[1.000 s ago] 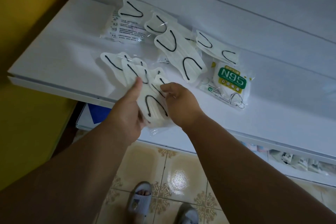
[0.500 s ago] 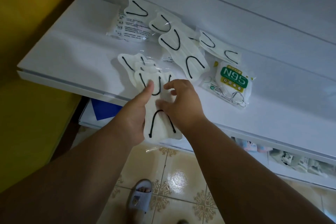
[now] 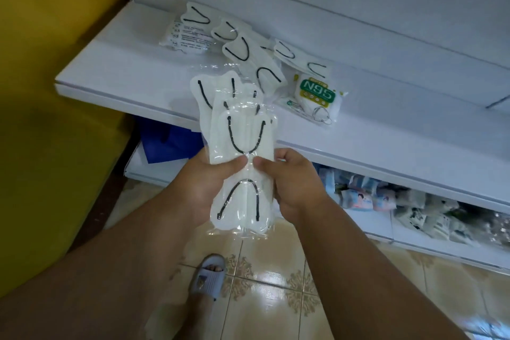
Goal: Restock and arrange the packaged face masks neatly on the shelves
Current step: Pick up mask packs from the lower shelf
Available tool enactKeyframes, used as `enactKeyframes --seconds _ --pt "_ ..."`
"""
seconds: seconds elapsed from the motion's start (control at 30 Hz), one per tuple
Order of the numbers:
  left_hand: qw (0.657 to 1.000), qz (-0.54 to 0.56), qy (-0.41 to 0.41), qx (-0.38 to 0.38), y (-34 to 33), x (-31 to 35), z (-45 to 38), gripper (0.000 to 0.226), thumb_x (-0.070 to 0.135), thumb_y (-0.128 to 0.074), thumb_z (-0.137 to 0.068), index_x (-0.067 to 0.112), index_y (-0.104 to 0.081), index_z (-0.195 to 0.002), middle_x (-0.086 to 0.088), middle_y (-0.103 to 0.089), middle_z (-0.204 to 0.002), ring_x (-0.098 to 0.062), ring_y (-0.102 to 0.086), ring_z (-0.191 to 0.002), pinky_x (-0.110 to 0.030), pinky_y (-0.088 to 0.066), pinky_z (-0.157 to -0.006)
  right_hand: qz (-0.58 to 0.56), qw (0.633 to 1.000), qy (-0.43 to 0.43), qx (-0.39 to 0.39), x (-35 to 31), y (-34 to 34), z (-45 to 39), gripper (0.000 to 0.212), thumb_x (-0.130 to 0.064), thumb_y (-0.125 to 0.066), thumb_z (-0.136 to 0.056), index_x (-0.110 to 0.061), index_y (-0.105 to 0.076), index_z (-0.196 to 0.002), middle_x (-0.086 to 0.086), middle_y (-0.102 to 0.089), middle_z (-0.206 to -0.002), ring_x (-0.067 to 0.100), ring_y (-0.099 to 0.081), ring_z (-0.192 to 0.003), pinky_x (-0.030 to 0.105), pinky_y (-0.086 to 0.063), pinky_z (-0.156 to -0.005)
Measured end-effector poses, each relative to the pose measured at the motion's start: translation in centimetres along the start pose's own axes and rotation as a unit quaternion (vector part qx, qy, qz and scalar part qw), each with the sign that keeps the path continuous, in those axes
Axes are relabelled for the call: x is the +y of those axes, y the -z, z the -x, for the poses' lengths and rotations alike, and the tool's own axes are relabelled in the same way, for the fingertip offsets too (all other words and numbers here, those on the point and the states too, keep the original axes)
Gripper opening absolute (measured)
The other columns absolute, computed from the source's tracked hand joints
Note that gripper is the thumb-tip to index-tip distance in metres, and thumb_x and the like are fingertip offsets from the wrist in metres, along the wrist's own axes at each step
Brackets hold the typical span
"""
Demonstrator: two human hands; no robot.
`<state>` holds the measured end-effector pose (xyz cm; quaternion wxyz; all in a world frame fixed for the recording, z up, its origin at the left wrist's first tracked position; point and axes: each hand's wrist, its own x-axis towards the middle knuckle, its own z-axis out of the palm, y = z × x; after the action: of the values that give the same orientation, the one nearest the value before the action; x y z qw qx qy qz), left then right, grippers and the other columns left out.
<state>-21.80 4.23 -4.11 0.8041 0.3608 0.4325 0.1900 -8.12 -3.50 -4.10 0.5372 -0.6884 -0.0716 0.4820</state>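
A stack of white packaged face masks [image 3: 242,130] with black ear loops is held upright in front of the white shelf [image 3: 116,69]. My left hand [image 3: 212,182] grips the stack from the left and my right hand [image 3: 292,182] grips it from the right, thumbs meeting on the front pack. More loose mask packs [image 3: 248,50] lie scattered at the back of the shelf. A green-labelled N95 pack [image 3: 317,96] lies to their right.
A yellow wall [image 3: 41,91] borders the shelf's left end. A lower shelf [image 3: 372,232] holds several other mask packs [image 3: 358,199]. A blue and white box [image 3: 171,146] sits under the shelf. Tiled floor and a slippered foot [image 3: 207,276] are below.
Both hands gathered the packs lying at the shelf's front edge into one stack and lifted it off the shelf toward me.
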Motion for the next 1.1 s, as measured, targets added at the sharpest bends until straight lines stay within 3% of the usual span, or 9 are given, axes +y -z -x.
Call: enactKeyframes --seconds 0.1,0.2,0.33,0.43,0.53,0.77,0.9,0.97,1.1 --pt "0.998 0.039 0.042 0.014 -2.3 0.1 6.5 0.043 0.056 -0.068 -0.087 0.025 -0.072 -0.116 -0.002 -0.077 -0.107 -0.026 -0.073 -0.1 -0.049 -0.055 -0.094 -0.09 0.996 0.01 0.017 -0.3 2.8 6.5 0.012 -0.006 -0.071 -0.089 -0.011 -0.062 -0.083 0.011 -0.073 -0.084 0.025 -0.069 -0.072 0.038 -0.059 -0.069" --pt "0.999 0.036 0.009 0.029 -5.1 -0.7 13.9 0.025 0.032 -0.062 -0.098 0.02 -0.07 -0.118 -0.003 -0.078 -0.1 -0.023 -0.075 -0.086 -0.04 -0.06 -0.073 -0.139 0.99 0.027 0.024 -0.7 5.4 14.5 0.008 -0.013 -0.067 -0.093 -0.008 -0.065 -0.098 0.014 -0.075 -0.097 0.033 -0.072 -0.09 0.052 -0.059 -0.084" --pt "0.991 -0.069 -0.085 0.075 -9.1 -0.8 23.8 0.016 0.021 -0.067 -0.096 0.031 -0.068 -0.109 0.004 -0.078 -0.093 -0.021 -0.075 -0.086 -0.047 -0.062 -0.074 -0.156 0.985 0.065 -0.048 -2.8 7.6 25.2 0.029 -0.007 -0.07 -0.091 -0.007 -0.065 -0.12 0.015 -0.074 -0.111 0.036 -0.072 -0.1 0.054 -0.057 -0.087" --pt "0.983 -0.095 -0.138 0.072 -11.4 1.2 29.4 0.018 0.025 -0.071 -0.093 0.031 -0.068 -0.111 0.004 -0.078 -0.097 -0.024 -0.075 -0.091 -0.052 -0.06 -0.082 -0.15 0.982 0.098 -0.058 -5.6 8.6 31.2 0.029 0.0 -0.07 -0.088 -0.004 -0.067 -0.117 0.015 -0.075 -0.106 0.036 -0.072 -0.097 0.055 -0.056 -0.09" --pt "0.989 -0.033 -0.135 0.049 -13.5 4.9 33.6 0.019 0.037 -0.061 -0.099 0.03 -0.068 -0.115 0.002 -0.077 -0.103 -0.027 -0.074 -0.096 -0.051 -0.057 -0.088 -0.192 0.973 0.123 -0.047 -9.6 8.8 35.3 0.019 -0.003 -0.07 -0.089 -0.003 -0.068 -0.108 0.014 -0.076 -0.099 0.034 -0.074 -0.092 0.051 -0.058 -0.084" --pt "0.967 -0.066 -0.241 0.043 -13.8 13.3 37.3 0.014 0.015 -0.067 -0.095 0.026 -0.069 -0.103 -0.008 -0.077 -0.097 -0.031 -0.075 -0.089 -0.056 -0.06 -0.079 -0.118 0.968 0.217 -0.04 -16.8 5.0 40.2 0.018 -0.006 -0.067 -0.092 -0.009 -0.067 -0.11 0.01 -0.077 -0.097 0.032 -0.074 -0.091 0.053 -0.058 -0.087" --pt "0.964 -0.061 -0.258 0.021 -12.0 17.6 38.0 0.023 0.037 -0.072 -0.091 0.025 -0.065 -0.11 -0.004 -0.073 -0.113 -0.035 -0.069 -0.104 -0.067 -0.052 -0.091 -0.108 0.959 0.263 0.015 -19.0 1.2 40.8 0.011 -0.013 -0.067 -0.093 -0.015 -0.068 -0.104 0.002 -0.078 -0.091 0.025 -0.074 -0.088 0.044 -0.06 -0.083" --pt "0.965 -0.044 -0.256 0.025 -10.6 19.8 38.4 0.023 0.047 -0.065 -0.093 0.031 -0.062 -0.109 0.006 -0.064 -0.124 -0.026 -0.06 -0.116 -0.057 -0.046 -0.102 -0.113 0.956 0.271 0.023 -19.9 -1.0 40.8 0.011 -0.017 -0.067 -0.094 -0.015 -0.068 -0.104 0.001 -0.078 -0.091 0.024 -0.073 -0.088 0.043 -0.06 -0.084" --pt "0.941 -0.07 -0.328 0.037 -8.5 24.8 38.5 0.011 0.025 -0.059 -0.101 0.028 -0.069 -0.1 0.0 -0.076 -0.094 -0.022 -0.07 -0.084 -0.031 -0.052 -0.062 -0.121 0.947 0.296 0.008 -23.0 -5.5 41.9 0.006 -0.016 -0.063 -0.096 -0.019 -0.068 -0.099 0.0 -0.078 -0.086 0.024 -0.073 -0.087 0.043 -0.06 -0.083"
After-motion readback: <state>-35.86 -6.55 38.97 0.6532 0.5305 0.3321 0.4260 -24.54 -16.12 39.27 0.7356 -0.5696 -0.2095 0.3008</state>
